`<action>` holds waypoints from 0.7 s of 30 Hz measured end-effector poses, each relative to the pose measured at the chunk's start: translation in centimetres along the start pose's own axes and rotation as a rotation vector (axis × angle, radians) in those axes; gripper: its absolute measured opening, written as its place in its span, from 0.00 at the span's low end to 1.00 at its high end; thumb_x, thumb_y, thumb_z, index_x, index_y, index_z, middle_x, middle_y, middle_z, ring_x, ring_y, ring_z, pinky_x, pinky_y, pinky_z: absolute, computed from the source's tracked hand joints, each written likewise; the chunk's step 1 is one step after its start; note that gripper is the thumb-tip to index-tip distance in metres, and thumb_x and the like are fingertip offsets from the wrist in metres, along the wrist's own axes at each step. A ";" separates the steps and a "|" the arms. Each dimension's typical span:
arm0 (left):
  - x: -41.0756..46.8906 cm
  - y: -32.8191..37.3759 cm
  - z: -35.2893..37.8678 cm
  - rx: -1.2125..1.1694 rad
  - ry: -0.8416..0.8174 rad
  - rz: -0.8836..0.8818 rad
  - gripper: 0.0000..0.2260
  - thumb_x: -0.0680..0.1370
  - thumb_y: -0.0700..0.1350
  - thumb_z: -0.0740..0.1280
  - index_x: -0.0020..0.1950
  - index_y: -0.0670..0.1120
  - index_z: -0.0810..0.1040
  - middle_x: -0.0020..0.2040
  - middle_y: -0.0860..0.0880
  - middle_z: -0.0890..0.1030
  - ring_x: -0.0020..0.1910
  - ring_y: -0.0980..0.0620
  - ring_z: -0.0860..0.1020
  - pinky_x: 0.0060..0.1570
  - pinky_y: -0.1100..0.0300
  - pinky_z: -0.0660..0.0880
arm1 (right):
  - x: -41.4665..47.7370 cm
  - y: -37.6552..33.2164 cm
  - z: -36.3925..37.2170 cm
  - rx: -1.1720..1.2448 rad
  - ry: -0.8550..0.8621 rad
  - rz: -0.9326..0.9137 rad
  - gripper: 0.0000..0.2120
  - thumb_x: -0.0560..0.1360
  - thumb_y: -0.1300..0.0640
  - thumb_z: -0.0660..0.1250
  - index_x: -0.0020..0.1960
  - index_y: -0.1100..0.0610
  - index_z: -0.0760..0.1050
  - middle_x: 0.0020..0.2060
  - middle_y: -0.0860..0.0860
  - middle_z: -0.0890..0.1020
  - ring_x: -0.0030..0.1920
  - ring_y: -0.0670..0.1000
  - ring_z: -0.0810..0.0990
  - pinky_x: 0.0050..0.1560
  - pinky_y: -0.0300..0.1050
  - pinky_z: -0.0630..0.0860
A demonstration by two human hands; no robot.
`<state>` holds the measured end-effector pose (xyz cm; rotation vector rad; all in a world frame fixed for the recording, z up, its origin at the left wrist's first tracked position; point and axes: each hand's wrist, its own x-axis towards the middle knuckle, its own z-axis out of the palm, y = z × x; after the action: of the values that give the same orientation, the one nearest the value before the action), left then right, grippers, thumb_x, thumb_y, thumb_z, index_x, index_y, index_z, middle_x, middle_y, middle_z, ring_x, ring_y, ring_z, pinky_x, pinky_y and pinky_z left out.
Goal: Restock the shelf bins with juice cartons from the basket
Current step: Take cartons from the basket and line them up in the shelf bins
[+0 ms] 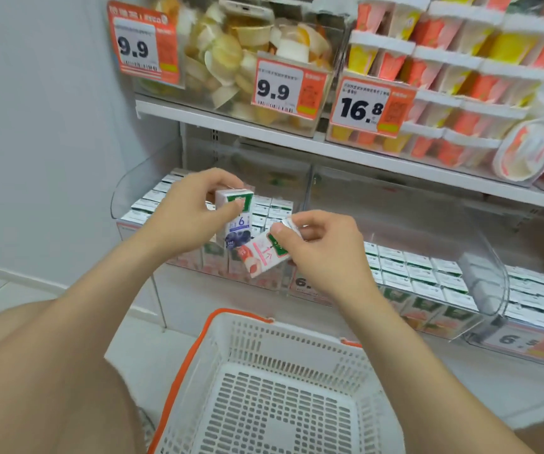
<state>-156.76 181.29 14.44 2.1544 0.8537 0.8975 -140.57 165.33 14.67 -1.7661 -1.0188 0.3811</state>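
The left hand (188, 211) grips a blue carton (238, 221) upright, with the thumb across its front and the fingers curled over its top and back. The right hand (323, 247) pinches a pink carton (262, 258) by its upper end, thumb on the green label. This carton is tilted, its lower end pointing down and left. Its corner lies just beside the bottom of the blue carton; whether they touch cannot be told.

Both cartons are held up beyond the far rim of the basket (297, 345), a white slotted one with an orange rim that sits low between the two forearms. Straight beyond the basket, behind the held cartons, stands a clear bin (123, 194) packed with rows of white-topped cartons (152, 204). Beyond the basket and to its right, a second bin (490, 290) holds more cartons (411, 270) in tight rows, and a third bin (542, 309) shows at the edge.

Higher above the basket runs a white shelf (264, 132) with bins of fruit cups (460, 77) and orange price tags (279, 88).
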 end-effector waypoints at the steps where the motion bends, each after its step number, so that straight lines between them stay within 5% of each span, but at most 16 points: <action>1: 0.7 -0.4 -0.3 -0.001 0.035 -0.002 0.10 0.79 0.46 0.74 0.60 0.55 0.82 0.55 0.61 0.84 0.55 0.62 0.81 0.56 0.58 0.79 | 0.8 -0.5 0.2 0.002 0.018 -0.012 0.08 0.74 0.45 0.78 0.48 0.48 0.84 0.38 0.44 0.87 0.41 0.42 0.86 0.48 0.52 0.85; 5: 2.8 -1.6 -0.1 0.059 0.146 -0.005 0.14 0.79 0.43 0.73 0.63 0.54 0.79 0.58 0.56 0.84 0.57 0.52 0.81 0.59 0.53 0.78 | 4.9 -1.0 2.5 -0.169 0.184 -0.219 0.14 0.75 0.45 0.77 0.57 0.50 0.84 0.46 0.42 0.86 0.49 0.46 0.84 0.56 0.48 0.81; 11: 4.2 -3.5 1.3 0.074 0.095 -0.098 0.14 0.80 0.45 0.74 0.64 0.55 0.79 0.57 0.51 0.83 0.54 0.50 0.80 0.58 0.51 0.78 | 13.6 0.8 6.3 -0.940 0.169 -0.566 0.13 0.82 0.51 0.71 0.61 0.58 0.77 0.52 0.56 0.85 0.52 0.62 0.82 0.42 0.51 0.70; 15: 4.6 -3.9 1.6 0.074 0.077 -0.101 0.13 0.81 0.45 0.72 0.65 0.56 0.79 0.56 0.49 0.81 0.52 0.48 0.79 0.55 0.51 0.77 | 16.6 0.2 7.9 -1.161 0.032 -0.469 0.07 0.80 0.62 0.69 0.57 0.58 0.79 0.50 0.58 0.85 0.52 0.64 0.83 0.42 0.51 0.69; 18: 4.6 -4.0 1.5 0.075 0.040 -0.122 0.18 0.79 0.40 0.74 0.64 0.57 0.77 0.58 0.47 0.79 0.53 0.46 0.78 0.47 0.52 0.76 | 18.5 0.4 9.0 -1.083 -0.125 -0.296 0.13 0.78 0.70 0.66 0.59 0.60 0.81 0.53 0.60 0.82 0.54 0.65 0.82 0.47 0.53 0.76; 21: 4.5 -3.9 1.5 0.061 0.033 -0.151 0.24 0.76 0.35 0.75 0.65 0.58 0.77 0.58 0.45 0.78 0.58 0.43 0.79 0.52 0.48 0.80 | 20.2 1.3 9.5 -1.055 -0.189 -0.220 0.13 0.79 0.69 0.66 0.63 0.62 0.78 0.53 0.61 0.81 0.57 0.64 0.81 0.51 0.52 0.78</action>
<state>-154.34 186.46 12.25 2.0997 1.0575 0.8429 -134.30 186.74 13.47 -2.5123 -1.7196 -0.1962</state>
